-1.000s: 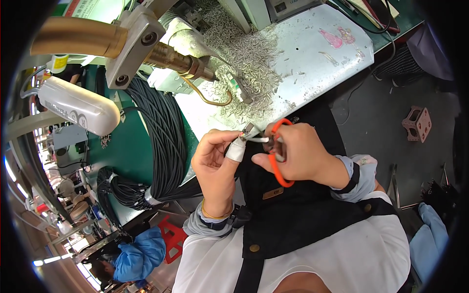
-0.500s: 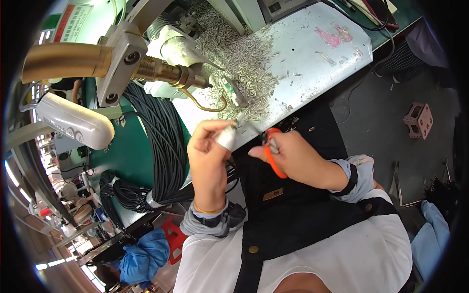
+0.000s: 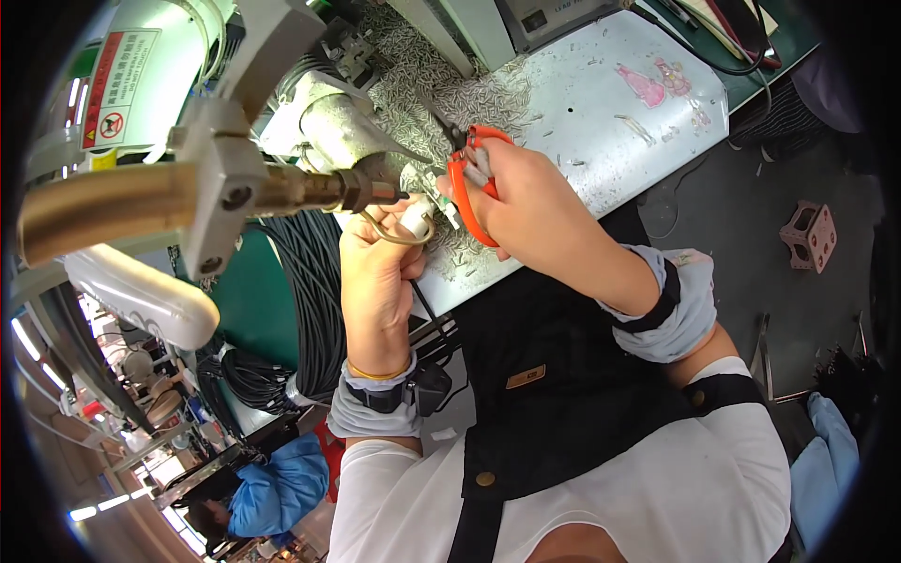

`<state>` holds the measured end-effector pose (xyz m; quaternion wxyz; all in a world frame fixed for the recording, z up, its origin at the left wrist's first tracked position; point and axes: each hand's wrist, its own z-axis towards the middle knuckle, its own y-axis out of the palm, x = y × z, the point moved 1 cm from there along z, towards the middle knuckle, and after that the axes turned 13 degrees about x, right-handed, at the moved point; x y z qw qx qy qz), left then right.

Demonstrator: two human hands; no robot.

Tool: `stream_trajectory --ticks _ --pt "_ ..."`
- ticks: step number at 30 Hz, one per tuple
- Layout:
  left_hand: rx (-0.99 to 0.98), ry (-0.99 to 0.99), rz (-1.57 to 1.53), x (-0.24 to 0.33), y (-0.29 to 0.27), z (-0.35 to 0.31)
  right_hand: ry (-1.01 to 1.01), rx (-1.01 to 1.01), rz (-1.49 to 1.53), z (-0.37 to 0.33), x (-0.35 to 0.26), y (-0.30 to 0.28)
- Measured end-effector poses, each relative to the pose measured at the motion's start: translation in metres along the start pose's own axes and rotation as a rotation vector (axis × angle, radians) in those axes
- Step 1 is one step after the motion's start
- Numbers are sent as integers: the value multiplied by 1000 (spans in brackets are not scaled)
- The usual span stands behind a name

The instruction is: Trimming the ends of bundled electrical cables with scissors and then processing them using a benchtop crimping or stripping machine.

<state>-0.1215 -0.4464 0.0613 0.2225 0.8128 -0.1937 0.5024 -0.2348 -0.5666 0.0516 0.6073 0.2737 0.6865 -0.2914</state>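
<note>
My right hand (image 3: 540, 197) is wrapped round a pair of orange-handled pliers (image 3: 474, 220), with their dark jaws pointing up and left over the scattered metal pieces. My left hand (image 3: 374, 267) is closed in a pinch beside a small fixture with a green part (image 3: 443, 199). A white covering (image 3: 415, 218) wraps one of its fingertips. What the pinch holds is hidden behind a thin curved brass tube (image 3: 389, 235) and the brass nozzle (image 3: 380, 192).
A thick brass-coloured arm (image 3: 113, 208) with a metal clamp crosses the left. Small metal pins (image 3: 497, 103) are heaped on the white metal plate (image 3: 601, 131). Coiled black cables (image 3: 314, 291) lie on the green bench. A pink stool (image 3: 809, 236) stands on the floor, right.
My left hand has moved up and slightly left, in to the fixture. My right hand has swung up and left with the pliers, whose jaws now point away from me.
</note>
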Motion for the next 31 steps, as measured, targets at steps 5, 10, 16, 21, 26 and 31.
stream_trajectory --ticks 5,10,16,21,26,31 --pt "-3 28 52 0 -1 -1 -105 57 -19 -1 3 3" --pt "61 95 46 0 0 -4 -106 50 4 -1 5 4" --pt "61 81 54 0 1 -2 -172 92 -24 -2 4 5" --pt "102 141 95 2 10 -11 -141 84 -6 -3 8 5" --pt "61 98 63 -1 4 -29 -29 24 198 -18 10 1" --pt "80 854 626 -7 -24 -42 27 29 463 -35 5 -11"
